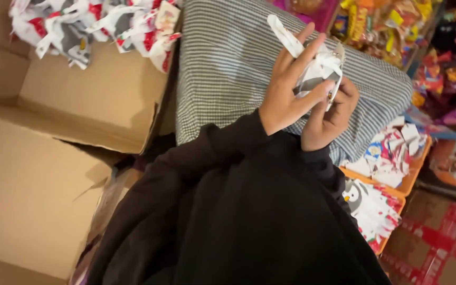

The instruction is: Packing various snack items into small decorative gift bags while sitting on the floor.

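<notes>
Work surface: a cushion covered in fine grey-and-white striped cloth, occupying the upper middle of the view. To its left stands an open cardboard box — brown, flaps spread — with a heap of white, red and grey printed pieces in its far corner. A second cardboard flap lies nearer, lower left. On the right, two orange trays hold stacks of similar printed paper pieces, one sheet showing a penguin figure. Beyond the cushion, upper right, are shelves of brightly coloured packaged goods. The floor at lower right shows a red patterned covering.

Both arms are in black sleeves. The hands meet above the right part of the cushion. The left hand has its fingers extended and pressed against a small white folded piece, thumb closing on it from below. The right hand sits just behind and beneath, fingers curled around the same piece. A white strip of the piece projects up past the left fingertips — clear of the cushion, held between both hands.
</notes>
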